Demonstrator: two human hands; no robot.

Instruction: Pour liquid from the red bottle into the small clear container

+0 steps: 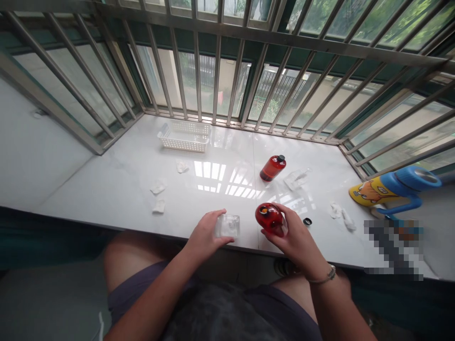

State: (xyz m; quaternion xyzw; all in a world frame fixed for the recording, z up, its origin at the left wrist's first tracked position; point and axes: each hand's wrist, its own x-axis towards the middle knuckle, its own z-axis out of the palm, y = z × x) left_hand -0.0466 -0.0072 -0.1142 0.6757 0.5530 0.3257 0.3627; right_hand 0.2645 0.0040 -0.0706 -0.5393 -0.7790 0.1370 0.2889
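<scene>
My left hand (208, 232) is closed around a small clear square container (229, 226) near the front edge of the white counter. In my right hand (293, 229) is a red translucent bottle (269, 218), tilted, its uncapped mouth facing up toward me. A loose black cap (307, 221) lies just right of that hand. Farther back stands a second red bottle (273, 168) with a black cap on. Beside it is a clear plastic item (296, 179), whose kind I cannot make out.
A white perforated basket (185, 137) sits by the barred window. Crumpled white tissues (158, 187) lie on the left of the counter (113, 189), with more tissues (341, 215) on the right. A blue and yellow flask (393, 185) stands at the far right near a blurred-out patch.
</scene>
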